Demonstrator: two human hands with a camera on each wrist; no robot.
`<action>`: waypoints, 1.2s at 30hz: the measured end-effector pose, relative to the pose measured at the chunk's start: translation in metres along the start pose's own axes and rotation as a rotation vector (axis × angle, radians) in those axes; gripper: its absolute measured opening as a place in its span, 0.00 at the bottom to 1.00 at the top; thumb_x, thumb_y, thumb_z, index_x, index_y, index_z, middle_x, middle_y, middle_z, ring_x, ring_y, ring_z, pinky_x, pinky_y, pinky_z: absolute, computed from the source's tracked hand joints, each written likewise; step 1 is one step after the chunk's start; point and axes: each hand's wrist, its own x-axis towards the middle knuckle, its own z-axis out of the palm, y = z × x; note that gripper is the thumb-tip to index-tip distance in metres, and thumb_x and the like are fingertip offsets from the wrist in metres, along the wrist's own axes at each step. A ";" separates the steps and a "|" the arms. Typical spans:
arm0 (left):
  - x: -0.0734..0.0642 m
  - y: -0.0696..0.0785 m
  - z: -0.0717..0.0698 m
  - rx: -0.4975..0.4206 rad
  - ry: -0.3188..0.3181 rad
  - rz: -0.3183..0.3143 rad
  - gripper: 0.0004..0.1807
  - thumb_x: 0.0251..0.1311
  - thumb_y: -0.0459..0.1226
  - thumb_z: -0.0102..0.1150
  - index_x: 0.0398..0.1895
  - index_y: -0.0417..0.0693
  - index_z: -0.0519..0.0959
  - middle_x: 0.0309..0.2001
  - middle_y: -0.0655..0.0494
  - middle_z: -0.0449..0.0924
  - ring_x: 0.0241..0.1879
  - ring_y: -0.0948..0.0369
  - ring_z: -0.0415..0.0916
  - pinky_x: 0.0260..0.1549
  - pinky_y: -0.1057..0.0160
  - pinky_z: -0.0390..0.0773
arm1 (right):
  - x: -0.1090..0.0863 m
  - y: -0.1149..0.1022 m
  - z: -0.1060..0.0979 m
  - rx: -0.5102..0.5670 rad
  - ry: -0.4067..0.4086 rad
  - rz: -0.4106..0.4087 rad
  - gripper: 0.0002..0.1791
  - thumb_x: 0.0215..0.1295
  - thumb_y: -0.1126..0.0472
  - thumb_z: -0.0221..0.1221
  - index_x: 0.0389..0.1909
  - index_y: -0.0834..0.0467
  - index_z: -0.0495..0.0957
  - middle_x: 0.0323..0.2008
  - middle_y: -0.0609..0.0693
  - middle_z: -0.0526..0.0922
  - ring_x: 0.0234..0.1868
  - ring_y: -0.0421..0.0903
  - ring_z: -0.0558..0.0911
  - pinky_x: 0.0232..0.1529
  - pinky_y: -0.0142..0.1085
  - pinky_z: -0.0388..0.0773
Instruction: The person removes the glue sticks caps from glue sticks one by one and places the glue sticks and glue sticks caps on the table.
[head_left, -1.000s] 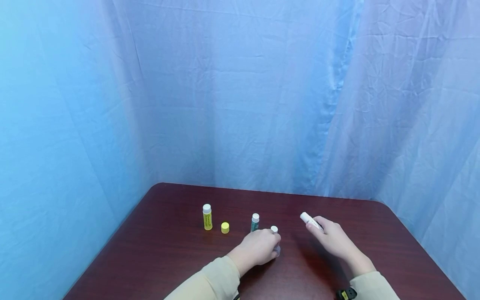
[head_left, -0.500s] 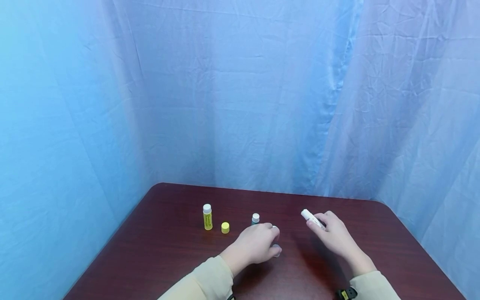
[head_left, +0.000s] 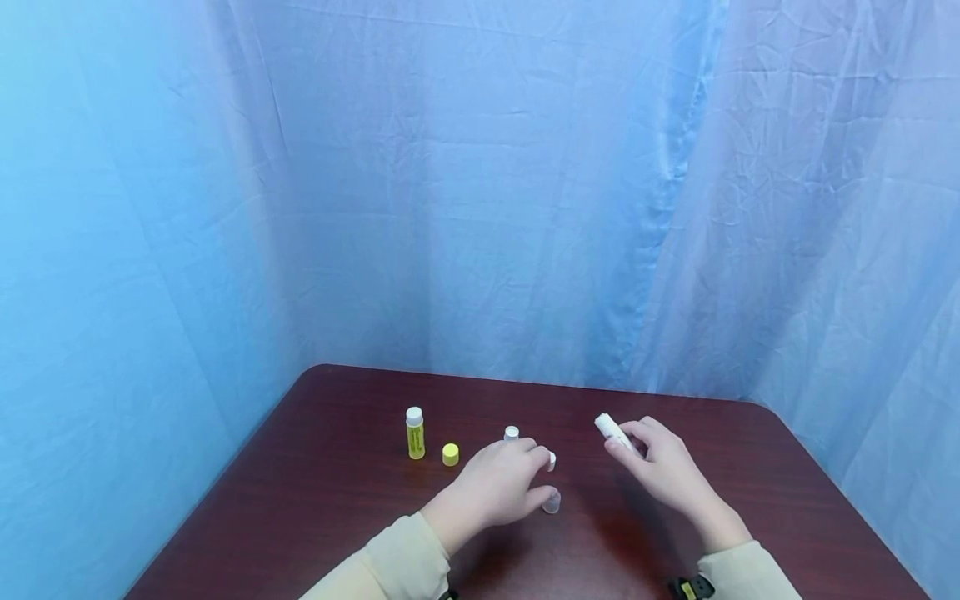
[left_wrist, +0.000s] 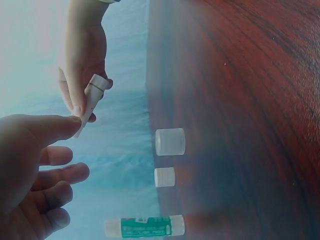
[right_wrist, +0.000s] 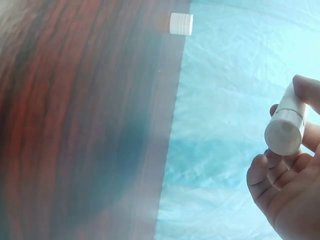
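My left hand [head_left: 491, 485] hovers over the table with nothing in it; in the left wrist view its fingers [left_wrist: 60, 175] are loosely bent and apart from the thumb. Right by it stand a translucent cap [left_wrist: 170, 142] and a smaller white cap [left_wrist: 165, 177]. A green glue stick [left_wrist: 146, 227] stands upright farther left, mostly hidden behind that hand in the head view. My right hand [head_left: 662, 468] grips a white glue stick [head_left: 617, 432] above the table, tilted, one end pointing up and to the left. The right wrist view shows its round end.
To the left, a yellow glue stick [head_left: 416, 437] with a white top stands upright. Beside it is a yellow cap [head_left: 450, 455]. The dark red table [head_left: 352, 400] meets blue curtains [head_left: 480, 208] at its back and sides.
My left hand has opened and drawn back to the left, leaving the translucent cap and the white cap on the table. My right hand has lifted the white glue stick slightly.
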 end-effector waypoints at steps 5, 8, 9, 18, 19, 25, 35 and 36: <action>-0.005 -0.006 -0.006 0.010 0.026 0.007 0.13 0.63 0.52 0.68 0.39 0.56 0.81 0.34 0.65 0.77 0.31 0.66 0.75 0.33 0.68 0.77 | 0.003 -0.008 -0.001 0.019 0.009 -0.034 0.06 0.66 0.52 0.68 0.40 0.47 0.84 0.28 0.40 0.72 0.28 0.38 0.71 0.28 0.34 0.70; -0.008 -0.011 -0.007 0.018 0.037 0.002 0.13 0.63 0.52 0.68 0.36 0.55 0.80 0.31 0.65 0.75 0.28 0.66 0.71 0.31 0.68 0.76 | 0.004 -0.014 -0.002 0.050 -0.006 -0.030 0.06 0.66 0.52 0.69 0.40 0.46 0.83 0.28 0.41 0.73 0.26 0.39 0.73 0.27 0.33 0.72; -0.009 -0.012 -0.007 0.013 0.041 -0.001 0.13 0.63 0.52 0.68 0.35 0.55 0.79 0.31 0.65 0.75 0.28 0.66 0.71 0.30 0.68 0.75 | 0.005 -0.015 -0.002 0.059 -0.011 -0.029 0.06 0.66 0.52 0.69 0.40 0.46 0.83 0.28 0.41 0.74 0.26 0.39 0.74 0.27 0.33 0.72; -0.021 -0.023 -0.013 -0.014 0.109 -0.005 0.14 0.61 0.50 0.71 0.36 0.53 0.80 0.32 0.64 0.75 0.26 0.69 0.69 0.29 0.69 0.74 | 0.005 -0.031 -0.001 0.121 -0.026 -0.054 0.07 0.65 0.54 0.70 0.40 0.46 0.84 0.28 0.40 0.76 0.25 0.38 0.74 0.25 0.33 0.73; -0.022 -0.023 -0.014 -0.018 0.112 -0.008 0.14 0.61 0.50 0.71 0.36 0.53 0.79 0.32 0.64 0.75 0.26 0.69 0.70 0.29 0.68 0.74 | 0.005 -0.033 -0.001 0.122 -0.029 -0.055 0.07 0.64 0.54 0.70 0.40 0.45 0.83 0.28 0.39 0.76 0.24 0.38 0.73 0.25 0.33 0.73; -0.028 -0.028 -0.018 -0.036 0.113 -0.023 0.13 0.61 0.50 0.70 0.37 0.54 0.80 0.31 0.66 0.74 0.28 0.68 0.72 0.29 0.66 0.76 | 0.006 -0.043 0.002 0.110 -0.045 -0.068 0.07 0.63 0.53 0.71 0.35 0.42 0.81 0.25 0.38 0.73 0.23 0.37 0.71 0.24 0.33 0.70; -0.039 -0.039 -0.017 -0.060 0.124 -0.045 0.12 0.61 0.49 0.71 0.38 0.54 0.81 0.33 0.64 0.77 0.30 0.66 0.74 0.33 0.65 0.78 | 0.009 -0.058 0.011 0.157 -0.100 -0.078 0.08 0.63 0.53 0.72 0.31 0.41 0.80 0.22 0.38 0.74 0.22 0.37 0.71 0.24 0.33 0.71; -0.040 -0.040 -0.018 -0.064 0.121 -0.052 0.12 0.61 0.49 0.71 0.38 0.53 0.81 0.33 0.64 0.77 0.30 0.66 0.74 0.33 0.65 0.78 | 0.009 -0.060 0.012 0.162 -0.107 -0.078 0.08 0.63 0.53 0.72 0.31 0.41 0.81 0.23 0.38 0.74 0.22 0.37 0.71 0.23 0.33 0.71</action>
